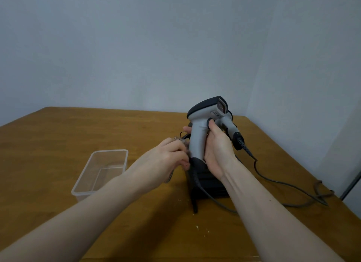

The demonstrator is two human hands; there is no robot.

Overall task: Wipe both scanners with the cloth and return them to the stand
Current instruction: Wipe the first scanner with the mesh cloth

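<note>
My right hand (216,146) grips the handle of a grey and black scanner (203,121), held upright above the black stand (211,185). Its head points up and to the right. My left hand (168,156) holds a small patterned cloth (170,176) pressed against the left side of the handle; most of the cloth is hidden in the hand. A second grey scanner (230,127) sits just behind the first, partly hidden, with its black cable end pointing down to the right.
A clear plastic tub (106,170) stands on the wooden table (78,136) to the left of my hands. Grey cables (277,181) trail from the scanners across the table to the right. The wall corner is close behind.
</note>
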